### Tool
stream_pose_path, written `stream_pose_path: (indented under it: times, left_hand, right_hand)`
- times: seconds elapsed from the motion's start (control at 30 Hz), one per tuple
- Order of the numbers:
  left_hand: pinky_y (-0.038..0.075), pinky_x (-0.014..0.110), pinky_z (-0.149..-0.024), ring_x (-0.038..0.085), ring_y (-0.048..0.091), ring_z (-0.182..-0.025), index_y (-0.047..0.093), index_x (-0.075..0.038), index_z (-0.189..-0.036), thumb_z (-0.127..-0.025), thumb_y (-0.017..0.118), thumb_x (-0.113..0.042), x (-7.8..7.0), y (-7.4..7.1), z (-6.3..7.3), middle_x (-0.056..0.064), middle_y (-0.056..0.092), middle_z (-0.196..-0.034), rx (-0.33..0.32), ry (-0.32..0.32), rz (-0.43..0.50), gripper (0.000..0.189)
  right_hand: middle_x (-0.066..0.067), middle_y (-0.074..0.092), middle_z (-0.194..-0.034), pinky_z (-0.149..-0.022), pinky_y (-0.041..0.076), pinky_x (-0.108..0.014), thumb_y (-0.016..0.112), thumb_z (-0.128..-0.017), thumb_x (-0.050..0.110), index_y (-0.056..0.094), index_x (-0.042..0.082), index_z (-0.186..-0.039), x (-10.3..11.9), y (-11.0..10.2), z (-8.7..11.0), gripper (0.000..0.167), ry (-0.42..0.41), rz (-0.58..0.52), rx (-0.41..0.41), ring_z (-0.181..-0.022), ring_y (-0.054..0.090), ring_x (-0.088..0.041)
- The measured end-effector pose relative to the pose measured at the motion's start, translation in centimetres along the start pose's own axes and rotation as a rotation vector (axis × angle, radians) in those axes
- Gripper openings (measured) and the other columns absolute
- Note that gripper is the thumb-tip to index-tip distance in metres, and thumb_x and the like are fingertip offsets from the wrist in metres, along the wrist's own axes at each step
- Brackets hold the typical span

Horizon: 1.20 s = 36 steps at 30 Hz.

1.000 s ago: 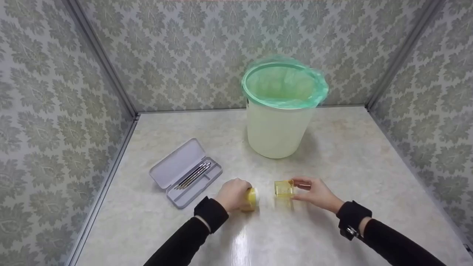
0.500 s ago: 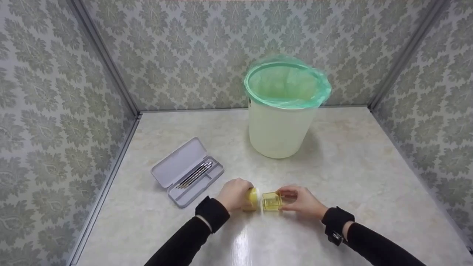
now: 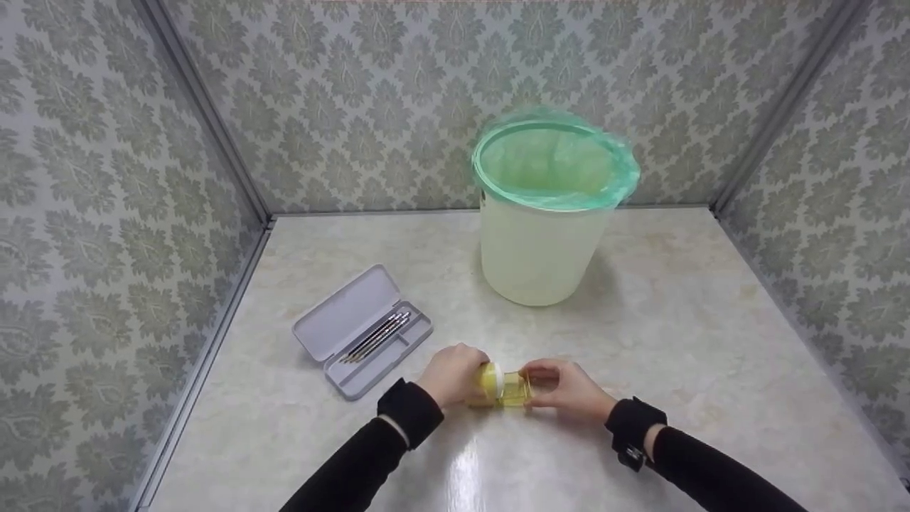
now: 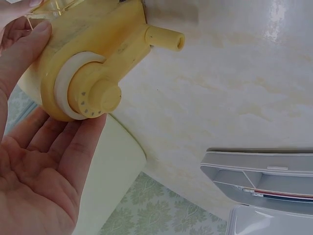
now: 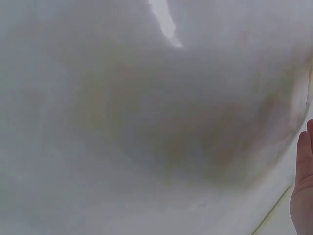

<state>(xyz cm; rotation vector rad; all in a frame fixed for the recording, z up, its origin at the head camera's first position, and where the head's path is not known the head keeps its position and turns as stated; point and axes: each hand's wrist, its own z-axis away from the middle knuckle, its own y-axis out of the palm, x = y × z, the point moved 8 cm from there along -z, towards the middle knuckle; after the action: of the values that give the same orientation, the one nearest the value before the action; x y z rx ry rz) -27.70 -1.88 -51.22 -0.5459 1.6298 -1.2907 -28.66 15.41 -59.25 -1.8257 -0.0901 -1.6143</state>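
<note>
A yellow sharpener body [image 3: 488, 382] with a white dial and a side handle [image 4: 164, 38] lies on the table near the front. My left hand [image 3: 455, 373] grips it from the left; in the left wrist view the sharpener body [image 4: 90, 58] rests in my left hand [image 4: 39, 161], thumb over its top. A clear yellow drawer [image 3: 516, 390] sits against the body's right side, pinched by my right hand [image 3: 561, 387]. The right wrist view is blurred; only the edge of my right hand [image 5: 304, 196] shows.
A cream bin [image 3: 540, 235] with a green liner [image 3: 554, 163] stands behind the hands. An open grey case [image 3: 359, 331] holding thin metal tools [image 3: 377, 336] lies to the left. Patterned walls close in the marbled table [image 3: 675, 320] on three sides.
My right hand has carried the clear yellow drawer leftward until it meets the sharpener body. The left hand has stayed in place holding the body.
</note>
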Motion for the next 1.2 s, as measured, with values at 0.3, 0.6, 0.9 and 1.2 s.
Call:
stream_pose_path:
  times: [0.3, 0.6, 0.9, 1.2]
  left_hand:
    - [0.045, 0.024, -0.060, 0.010, 0.051, -0.063, 0.077, -0.010, -0.089, -0.068, 0.091, -0.027, 0.1, 0.1, -0.2, 0.001, 0.073, -0.077, 0.000, 0.005, 0.000, 0.030]
    - [0.042, 0.024, -0.058, 0.011, 0.050, -0.062, 0.077, -0.008, -0.086, -0.068, 0.089, -0.022, -0.1, -0.2, -0.1, 0.003, 0.074, -0.076, -0.029, 0.019, -0.020, 0.026]
    - [0.039, 0.023, -0.056, 0.010, 0.047, -0.060, 0.076, -0.009, -0.084, -0.067, 0.087, -0.020, -0.1, -0.1, -0.1, 0.001, 0.071, -0.073, -0.032, 0.023, -0.014, 0.023]
    - [0.038, 0.022, -0.054, 0.009, 0.046, -0.057, 0.073, -0.009, -0.078, -0.069, 0.090, -0.028, -0.1, -0.1, -0.1, -0.001, 0.068, -0.068, -0.024, 0.039, 0.009, 0.027]
  right_hand:
    - [-0.023, 0.069, -0.130, -0.107, 0.054, -0.034, 0.086, -0.079, 0.011, 0.062, -0.005, -0.129, -0.5, 0.3, -0.2, 0.057, 0.032, -0.035, -0.002, -0.124, 0.067, -0.039]
    - [-0.026, 0.068, -0.130, -0.110, 0.051, -0.038, 0.084, -0.082, 0.009, 0.061, -0.007, -0.128, -0.4, 0.8, -0.6, 0.053, 0.026, -0.110, 0.030, -0.128, 0.064, -0.041]
    - [-0.022, 0.070, -0.128, -0.110, 0.052, -0.041, 0.085, -0.081, 0.012, 0.063, -0.004, -0.124, -0.1, 0.8, -0.9, 0.051, 0.020, -0.031, 0.039, -0.125, 0.066, -0.039]
    - [-0.017, 0.073, -0.126, -0.107, 0.054, -0.038, 0.088, -0.077, 0.015, 0.068, 0.000, -0.125, 0.3, 1.2, -1.2, 0.054, 0.028, 0.021, 0.026, -0.122, 0.068, -0.034]
